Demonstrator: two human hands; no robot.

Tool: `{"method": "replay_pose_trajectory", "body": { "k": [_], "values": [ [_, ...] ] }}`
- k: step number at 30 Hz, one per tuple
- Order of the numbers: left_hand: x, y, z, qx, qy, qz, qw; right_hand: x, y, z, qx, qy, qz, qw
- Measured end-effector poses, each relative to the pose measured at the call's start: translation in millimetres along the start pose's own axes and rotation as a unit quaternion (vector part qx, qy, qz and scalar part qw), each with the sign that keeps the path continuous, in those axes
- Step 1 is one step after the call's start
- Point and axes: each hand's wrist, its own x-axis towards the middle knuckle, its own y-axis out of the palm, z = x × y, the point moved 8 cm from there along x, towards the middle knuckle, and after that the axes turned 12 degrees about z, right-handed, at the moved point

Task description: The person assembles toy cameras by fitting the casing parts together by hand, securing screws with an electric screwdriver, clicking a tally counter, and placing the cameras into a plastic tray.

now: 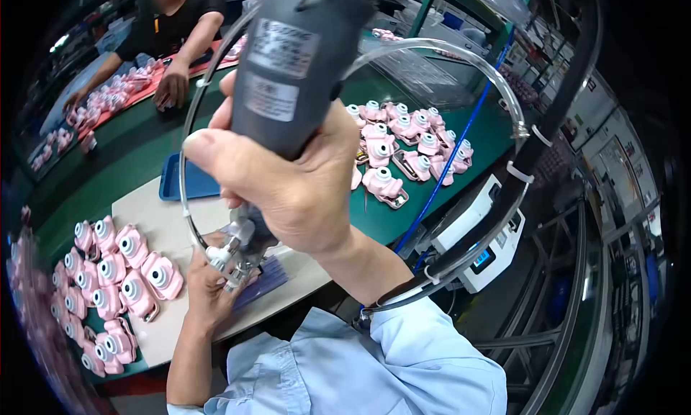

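My right hand [288, 188] is wrapped round a dark grey electric screwdriver [284, 77] with white labels, held upright close to the camera. A clear hose [188, 127] runs down along its side to a metal and white fitting [232, 253] at the lower end. Below that end, my left hand [207, 292] has its fingers curled over the work board [162, 336]. The tool's tip and fittings mostly hide what it holds; only a little pink shows there. A purple-blue pad [263, 282] lies beside that hand.
Pink camera-shaped toys [133, 246] crowd the left, and more pink toys [381, 150] sit on the green bench [360, 224]. Behind the board lies a blue tray [170, 177]. A blue cord [471, 120] and a white control box [471, 235] are right. Another person [180, 44] works opposite.
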Motion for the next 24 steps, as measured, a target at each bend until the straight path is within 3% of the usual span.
{"method": "replay_pose_trajectory", "body": {
  "k": [6,10,16,20,24],
  "values": [
    [-4,1,4,-0.011,0.015,0.018,1.000,-1,3,-2,0.031,-0.006,0.004,0.999],
    [-8,-1,17,-0.123,-0.138,-0.022,0.983,0,1,-1,-0.006,-0.078,0.017,0.997],
    [0,-4,-5,-0.086,-0.101,-0.047,0.990,1,3,1,0.009,-0.065,0.022,0.998],
    [-1,-7,-12,0.005,-0.005,-0.013,1.000,0,6,-2,0.012,-0.037,0.009,0.999],
    [-3,-8,-10,-0.060,-0.055,-0.040,0.996,-1,7,-4,0.018,-0.025,0.009,0.999]
  ]
}}
